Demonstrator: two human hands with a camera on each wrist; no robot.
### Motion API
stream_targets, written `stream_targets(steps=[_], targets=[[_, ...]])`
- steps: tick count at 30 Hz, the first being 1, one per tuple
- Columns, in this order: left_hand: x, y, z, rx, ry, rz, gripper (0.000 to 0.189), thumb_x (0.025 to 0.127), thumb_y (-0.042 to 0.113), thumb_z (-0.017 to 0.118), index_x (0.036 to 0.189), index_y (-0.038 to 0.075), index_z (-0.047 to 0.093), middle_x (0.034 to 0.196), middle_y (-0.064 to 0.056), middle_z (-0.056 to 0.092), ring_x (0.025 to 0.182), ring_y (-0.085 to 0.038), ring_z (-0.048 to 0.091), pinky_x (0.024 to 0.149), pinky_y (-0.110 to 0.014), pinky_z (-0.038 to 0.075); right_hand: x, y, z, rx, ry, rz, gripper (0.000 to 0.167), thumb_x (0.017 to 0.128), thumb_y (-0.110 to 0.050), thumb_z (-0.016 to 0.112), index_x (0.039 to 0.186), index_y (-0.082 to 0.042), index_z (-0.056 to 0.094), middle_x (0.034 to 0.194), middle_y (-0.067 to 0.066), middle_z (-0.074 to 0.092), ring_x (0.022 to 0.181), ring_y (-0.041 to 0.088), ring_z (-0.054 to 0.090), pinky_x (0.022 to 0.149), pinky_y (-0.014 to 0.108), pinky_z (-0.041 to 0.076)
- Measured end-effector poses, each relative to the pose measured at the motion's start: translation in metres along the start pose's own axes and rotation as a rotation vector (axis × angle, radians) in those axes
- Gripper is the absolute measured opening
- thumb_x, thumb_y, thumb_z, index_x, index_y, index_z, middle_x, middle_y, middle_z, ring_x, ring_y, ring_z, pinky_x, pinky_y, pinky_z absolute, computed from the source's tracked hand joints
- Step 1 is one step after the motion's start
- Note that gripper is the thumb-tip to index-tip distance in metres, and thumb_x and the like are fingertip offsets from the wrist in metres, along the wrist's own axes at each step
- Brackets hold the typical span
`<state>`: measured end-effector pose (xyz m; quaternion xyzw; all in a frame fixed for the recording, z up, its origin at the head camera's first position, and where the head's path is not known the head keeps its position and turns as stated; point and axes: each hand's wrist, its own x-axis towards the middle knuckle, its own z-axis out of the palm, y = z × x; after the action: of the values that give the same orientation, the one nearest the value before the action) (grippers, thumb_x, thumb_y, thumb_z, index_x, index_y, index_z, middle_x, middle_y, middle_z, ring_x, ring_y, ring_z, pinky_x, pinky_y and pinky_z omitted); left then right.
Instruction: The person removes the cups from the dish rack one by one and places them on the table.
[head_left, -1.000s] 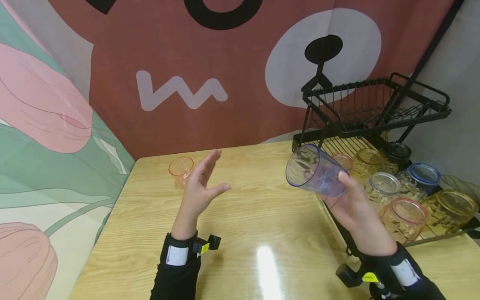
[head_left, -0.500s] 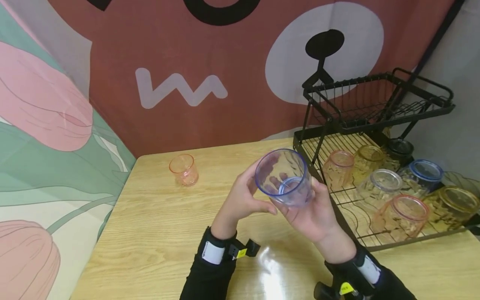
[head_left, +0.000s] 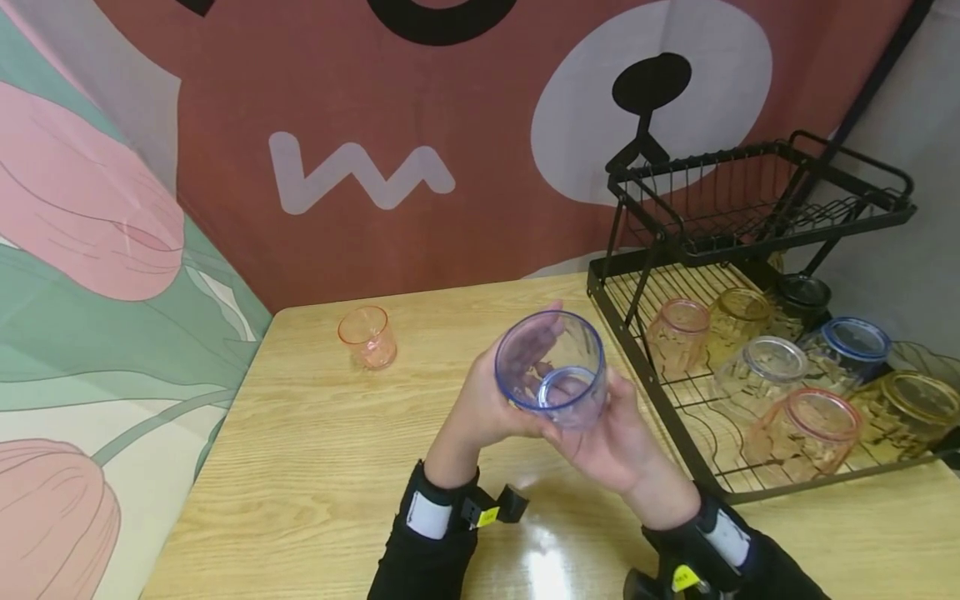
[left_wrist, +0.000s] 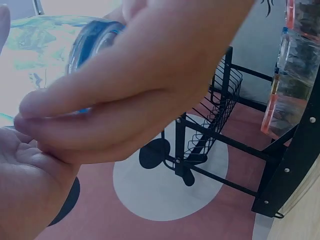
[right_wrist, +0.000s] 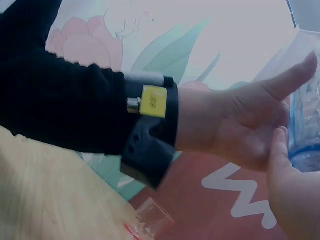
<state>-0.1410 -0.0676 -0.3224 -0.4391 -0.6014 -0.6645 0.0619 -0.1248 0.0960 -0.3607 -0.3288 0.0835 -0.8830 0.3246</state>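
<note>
A clear glass tumbler with a blue rim [head_left: 585, 367] is held above the table between both hands, its mouth tilted toward the head camera. My left hand [head_left: 487, 404] grips its left side, with fingers behind the glass and thumb in front. My right hand [head_left: 615, 450] holds it from the right and below, near the base. In the left wrist view the fingers partly cover the tumbler [left_wrist: 50, 45]. At the right wrist view's edge, the tumbler [right_wrist: 306, 115] is cut off. An orange-rimmed glass [head_left: 369, 342] stands upright on the table, farther left.
A black two-tier dish rack [head_left: 652, 400] stands at the right. Several coloured glasses, including a pink one [head_left: 678, 333] and a blue one [head_left: 847, 350], sit on its lower tier. A printed cloth [head_left: 360, 250] hangs behind the wooden table [head_left: 315, 467].
My right hand has brought the tumbler left, from beside the rack, and its mouth has turned toward the head camera. My left hand has moved right from near the orange-rimmed glass and taken hold of the tumbler.
</note>
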Motion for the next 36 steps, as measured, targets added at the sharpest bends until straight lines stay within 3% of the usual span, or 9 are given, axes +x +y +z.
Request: stream_targets(steps=[8, 18, 25, 30, 36], targets=[[-0.004, 0.001, -0.003, -0.019, 0.026, -0.017, 0.104, 0.071, 0.050, 0.082, 0.135, -0.018, 0.036, 0.137, -0.039, 0.041, 0.126, -0.029, 0.051, 0.102, -0.044, 0.047, -0.001, -0.006, 0.000, -0.163, 0.081, 0.017, 0.042, 0.099, -0.034, 0.055, 0.132, -0.007, 0.053, 0.125, 0.009, 0.062, 0.112, 0.021, 0.061, 0.098, 0.030, 0.050], [-0.007, 0.001, -0.008, -0.006, 0.018, -0.008, 0.101, 0.072, 0.047, 0.082, 0.134, -0.019, 0.037, 0.132, -0.040, 0.044, 0.124, -0.042, 0.050, 0.109, -0.049, 0.038, -0.008, -0.014, -0.005, -0.328, 0.191, 0.078, 0.043, 0.102, -0.033, 0.048, 0.139, -0.010, 0.045, 0.130, 0.006, 0.059, 0.118, 0.019, 0.058, 0.104, 0.031, 0.045], [-0.014, 0.003, -0.013, 0.063, 0.071, -0.043, 0.102, 0.069, 0.049, 0.083, 0.134, -0.016, 0.039, 0.130, -0.037, 0.048, 0.124, -0.036, 0.051, 0.110, -0.046, 0.038, -0.011, -0.023, -0.001, -0.633, 0.253, 0.055, 0.039, 0.107, -0.026, 0.035, 0.137, -0.006, 0.049, 0.128, 0.006, 0.059, 0.120, 0.018, 0.056, 0.104, 0.030, 0.044], [-0.020, 0.004, -0.019, 0.201, 0.121, -0.061, 0.099, 0.067, 0.047, 0.086, 0.137, -0.007, 0.042, 0.132, -0.027, 0.052, 0.125, -0.032, 0.050, 0.109, -0.042, 0.040, -0.018, -0.034, 0.006, -0.844, 0.340, -0.013, 0.042, 0.107, -0.014, 0.032, 0.138, 0.014, 0.038, 0.131, 0.011, 0.056, 0.120, 0.022, 0.057, 0.104, 0.032, 0.044], [-0.031, 0.001, -0.033, 0.291, 0.165, -0.069, 0.097, 0.066, 0.042, 0.088, 0.137, -0.006, 0.043, 0.132, -0.024, 0.053, 0.126, -0.033, 0.050, 0.109, -0.041, 0.041, -0.033, -0.057, 0.013, -1.077, 0.384, -0.114, 0.036, 0.105, -0.004, 0.031, 0.137, 0.003, 0.047, 0.135, 0.010, 0.056, 0.121, 0.020, 0.057, 0.103, 0.028, 0.044]])
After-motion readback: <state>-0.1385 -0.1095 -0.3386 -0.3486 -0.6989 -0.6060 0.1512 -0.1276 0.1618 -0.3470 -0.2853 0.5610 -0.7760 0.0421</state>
